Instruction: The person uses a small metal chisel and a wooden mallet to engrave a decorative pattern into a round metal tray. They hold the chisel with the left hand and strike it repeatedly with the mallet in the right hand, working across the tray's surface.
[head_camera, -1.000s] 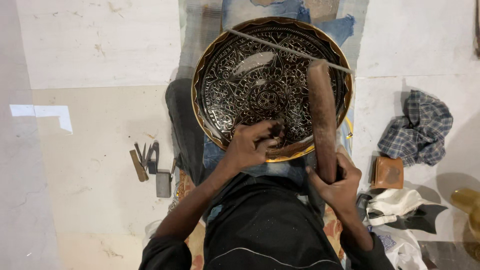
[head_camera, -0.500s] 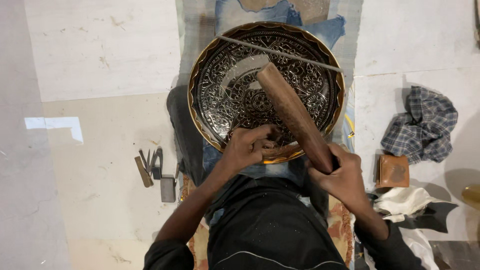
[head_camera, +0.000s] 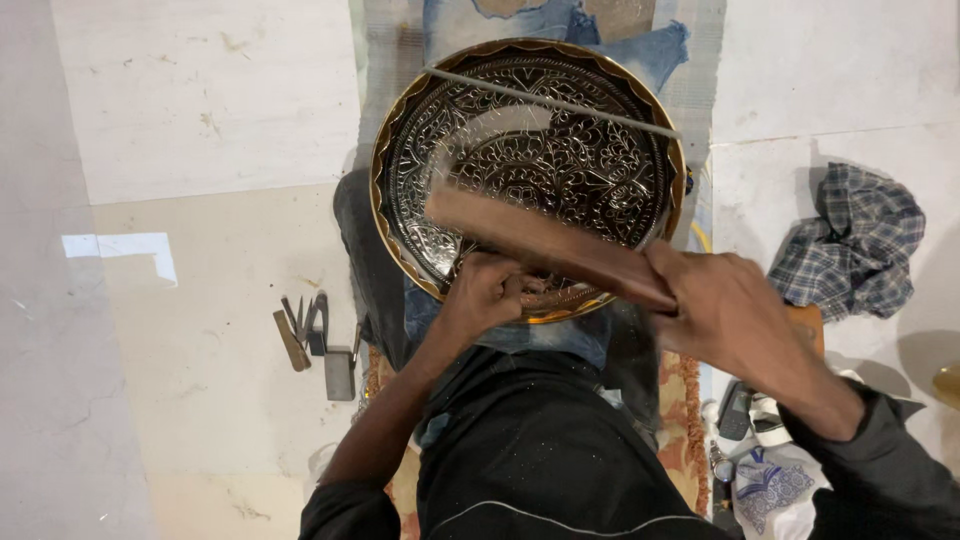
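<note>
While right hand grips a blurred wooden mallet across the engraved tray, left hand pinches something small, unclear, at tray's 6 o'clock rim; tools at 9.

The long brown wooden mallet has swung round: a second ago it stood nearly upright along the right side of the round engraved metal tray, half a second ago it leaned with its head up towards the tray's middle, and now it lies almost flat across the tray's near half, its head pointing to the left rim and blurred. The right hand gripping it has lifted and shifted towards the tray's right near rim.
</note>
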